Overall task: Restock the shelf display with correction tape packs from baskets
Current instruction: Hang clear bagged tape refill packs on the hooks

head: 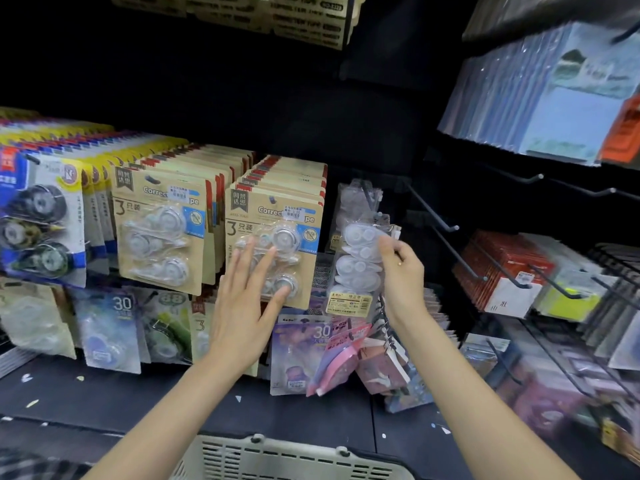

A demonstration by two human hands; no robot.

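Between the hands hang kraft-card correction tape packs (273, 233); the left hand (242, 306) lies flat, fingers spread, against the front one. The right hand (401, 271) pinches a clear pack (356, 258), probably light, slippery, best held at its edge.

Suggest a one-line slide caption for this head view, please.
Right hand hangs a clear correction tape pack on a peg while left hand presses flat against kraft-card packs.
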